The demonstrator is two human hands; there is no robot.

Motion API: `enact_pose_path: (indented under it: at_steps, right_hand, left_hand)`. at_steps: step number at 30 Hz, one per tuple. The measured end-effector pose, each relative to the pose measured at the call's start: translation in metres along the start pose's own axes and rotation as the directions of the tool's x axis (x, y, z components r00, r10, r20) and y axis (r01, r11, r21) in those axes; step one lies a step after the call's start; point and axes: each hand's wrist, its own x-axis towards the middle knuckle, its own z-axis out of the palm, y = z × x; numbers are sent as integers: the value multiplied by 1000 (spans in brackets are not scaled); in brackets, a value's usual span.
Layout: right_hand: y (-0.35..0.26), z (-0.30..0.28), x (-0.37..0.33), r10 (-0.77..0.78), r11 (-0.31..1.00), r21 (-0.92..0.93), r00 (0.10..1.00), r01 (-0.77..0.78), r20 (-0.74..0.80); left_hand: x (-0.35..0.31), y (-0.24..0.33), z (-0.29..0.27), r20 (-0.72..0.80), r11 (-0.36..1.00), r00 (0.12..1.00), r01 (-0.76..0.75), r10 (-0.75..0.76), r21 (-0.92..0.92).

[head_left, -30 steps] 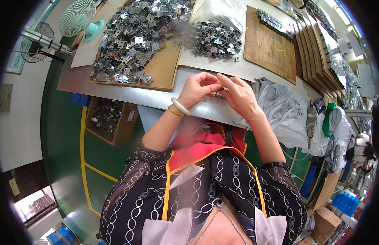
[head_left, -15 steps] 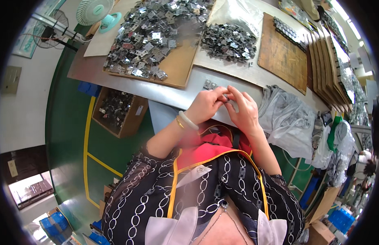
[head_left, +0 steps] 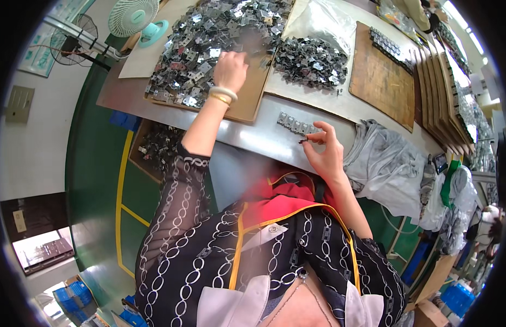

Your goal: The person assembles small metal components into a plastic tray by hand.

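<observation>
My left hand (head_left: 230, 72), with a white bangle and a thin gold one at the wrist, reaches over the large heap of small flat metal plates (head_left: 187, 68). Its fingers are curled down at the heap's right side; whatever is between the fingertips is hidden. Thumb and forefinger of my right hand (head_left: 327, 152) pinch a small dark part (head_left: 303, 141), too small to name, above the table's front edge. Just beyond that hand, a short row of silvery metal pieces (head_left: 294, 123) lies on the metal tabletop (head_left: 247, 133).
The heap lies on a cardboard sheet (head_left: 247, 103). Right of it are a smaller pile of dark metal parts (head_left: 310, 62), a clear plastic bag (head_left: 323, 19), a wooden board (head_left: 381, 82) and stacked boards (head_left: 435, 92). Grey cloth (head_left: 381, 158) hangs over the edge. A fan (head_left: 134, 19) stands far left.
My hands were together above the table edge; the left has moved away, up and left to the heap. The right stays near, now pinching a dark part. The row of metal pieces shows more fully.
</observation>
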Motion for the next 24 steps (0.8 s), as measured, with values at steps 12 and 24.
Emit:
enact_pose_path:
  at_steps: [12, 24]
  right_hand:
    - [17, -16, 1, 173, 982, 97, 982, -165, -79]
    - [7, -10, 28, 395, 867, 357, 916, -347, -67]
  left_hand:
    - [-9, 16, -2, 250, 522, 871, 459, -423, -719]
    - [-91, 142, -51, 267, 545, 963, 246, -42, -801]
